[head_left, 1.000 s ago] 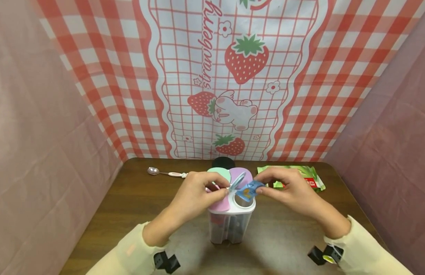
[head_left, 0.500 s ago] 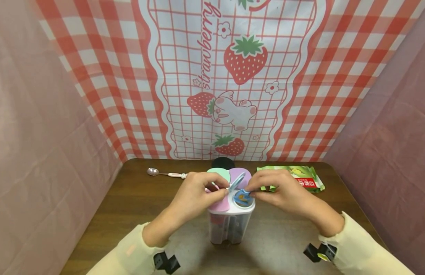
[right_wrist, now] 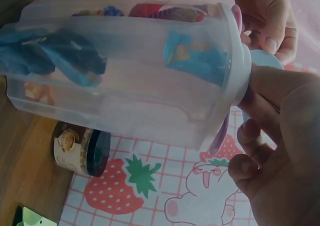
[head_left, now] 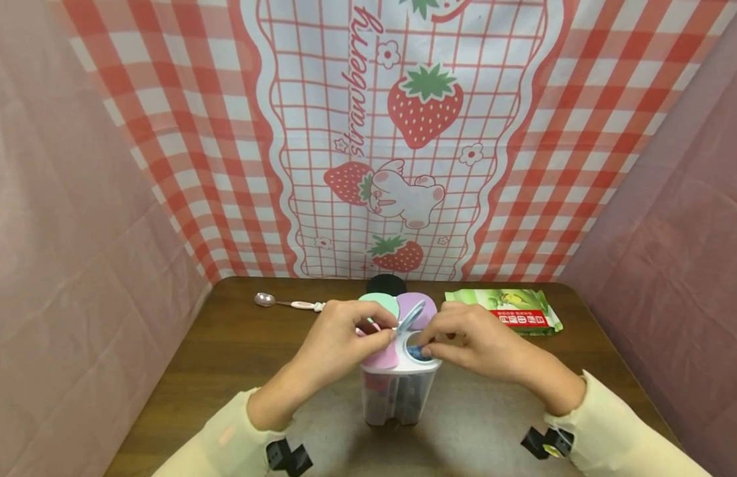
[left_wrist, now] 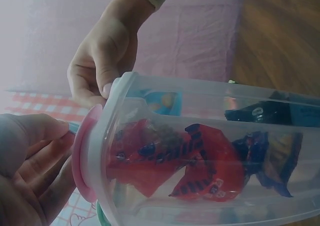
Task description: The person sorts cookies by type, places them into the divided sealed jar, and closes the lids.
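A clear plastic storage container with a white rim and coloured flip lids stands upright on the table. My left hand pinches the raised light-blue lid between thumb and forefinger. At the round opening beneath it, thumb and forefinger of my right hand pinch the top of a small blue snack packet. Most of that packet shows through the wall, inside the compartment just below the rim. Lower down in the same compartment lie darker blue packets. Red packets fill part of a neighbouring compartment.
Behind the container stands a jar with a black lid. A spoon with a white-and-pink handle lies at the back left. At the back right is a green packet with a red label. A strawberry-print cloth hangs behind the table.
My right hand has moved left and down to the opening, taking the blue packet from above the rim to inside the compartment. The left hand has stayed on the raised lid.
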{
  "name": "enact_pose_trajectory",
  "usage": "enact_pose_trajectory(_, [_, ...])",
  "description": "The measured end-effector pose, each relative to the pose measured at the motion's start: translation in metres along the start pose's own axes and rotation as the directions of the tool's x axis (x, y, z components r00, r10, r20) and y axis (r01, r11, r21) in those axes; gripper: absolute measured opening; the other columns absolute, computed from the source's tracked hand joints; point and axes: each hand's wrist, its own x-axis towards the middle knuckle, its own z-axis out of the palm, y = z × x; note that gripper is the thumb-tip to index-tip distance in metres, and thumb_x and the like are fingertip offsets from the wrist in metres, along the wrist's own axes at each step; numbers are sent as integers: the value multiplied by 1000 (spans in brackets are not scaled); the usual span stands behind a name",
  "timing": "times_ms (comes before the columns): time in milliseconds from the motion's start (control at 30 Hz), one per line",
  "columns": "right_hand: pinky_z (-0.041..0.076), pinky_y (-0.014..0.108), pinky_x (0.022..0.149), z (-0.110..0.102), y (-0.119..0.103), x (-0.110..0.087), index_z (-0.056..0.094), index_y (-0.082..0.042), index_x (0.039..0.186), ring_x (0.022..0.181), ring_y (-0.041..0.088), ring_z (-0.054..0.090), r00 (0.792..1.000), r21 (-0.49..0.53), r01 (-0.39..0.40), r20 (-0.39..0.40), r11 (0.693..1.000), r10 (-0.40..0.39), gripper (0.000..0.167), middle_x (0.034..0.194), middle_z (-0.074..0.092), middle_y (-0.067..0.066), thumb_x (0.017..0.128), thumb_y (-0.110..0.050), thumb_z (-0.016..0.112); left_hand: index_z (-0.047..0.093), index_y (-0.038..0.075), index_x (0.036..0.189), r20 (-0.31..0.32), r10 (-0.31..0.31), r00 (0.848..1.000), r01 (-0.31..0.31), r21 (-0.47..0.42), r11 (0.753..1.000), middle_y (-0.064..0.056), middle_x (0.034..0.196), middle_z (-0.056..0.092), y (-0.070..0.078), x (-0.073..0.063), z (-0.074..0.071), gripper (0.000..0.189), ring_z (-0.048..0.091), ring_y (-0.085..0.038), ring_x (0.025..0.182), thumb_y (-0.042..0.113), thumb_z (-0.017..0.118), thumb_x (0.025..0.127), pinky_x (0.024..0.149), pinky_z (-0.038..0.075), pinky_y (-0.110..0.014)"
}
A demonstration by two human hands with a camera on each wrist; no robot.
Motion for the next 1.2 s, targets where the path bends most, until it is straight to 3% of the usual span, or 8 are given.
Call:
enact_pose_trajectory(100, [44,18,68,-1,0,-1,79,-27,101,79,1,53,999,-32,12,32,999,-11,13,93,70,-21,92,-18,78,80,13,93,0,3,1000,-3,0,1000,3,90,77,0,0,0,8,70,-4,72,8,78,86,60,57,-20])
enact_pose_trajectory(267, [50,26,80,-3,-1,-2,78,-23,103,95,4,59,996,-50,40,82,998,-36,14,104,71,-17,94,-14,74,80,13,93,-3,1,1000,-1,-2,1000,3,90,77,0,0,0,8,70,-5,72,8,78,86,60,58,-20])
enact_pose_trajectory(400, [52,29,86,-3,-2,-2,78,-22,106,103,5,59,996,-50,12,90,999,-7,14,110,67,-14,94,-14,74,80,13,92,-6,5,1000,-5,-8,1000,3,89,77,0,0,0,8,70,-5,71,8,78,86,59,58,-20])
enact_pose_trajectory(533, [54,25,82,-6,-2,0,78,-22,103,99,3,63,999,8,-51,12,999,50,15,106,68,-16,90,-13,79,80,13,92,-4,8,1000,-8,-8,1000,3,89,77,0,0,0,8,70,-5,71,8,78,86,59,58,-21])
enact_pose_trajectory(600, [53,24,72,-9,-1,3,76,-23,101,90,3,62,995,32,-79,-60,996,80,17,100,67,-16,89,-12,81,80,13,92,-1,6,1000,-6,-6,1000,3,89,77,0,0,1,8,70,-4,71,8,78,86,60,58,-20])
enact_pose_trajectory(800, [45,21,60,-13,-2,14,74,-20,109,79,6,54,966,31,-85,-241,996,90,26,96,66,-9,87,-9,81,80,14,92,-4,4,1000,-4,0,1000,2,89,77,0,1,1,9,70,-4,71,8,78,85,60,57,-20])
enact_pose_trajectory(1033, [49,21,66,-10,0,18,74,-19,102,83,10,60,970,57,-24,-240,998,37,23,103,71,-8,87,-3,80,79,13,94,-18,21,1000,-21,-18,1000,3,89,76,-2,-2,2,10,69,-3,73,8,78,85,63,59,-21])
enact_pose_trajectory(1200, [52,19,74,-12,1,6,73,-24,100,88,9,63,977,64,15,-213,998,-1,33,101,71,-10,82,1,83,77,11,102,-98,85,992,-88,-23,996,5,100,74,-11,-10,1,19,69,-10,88,10,82,83,73,60,-26])
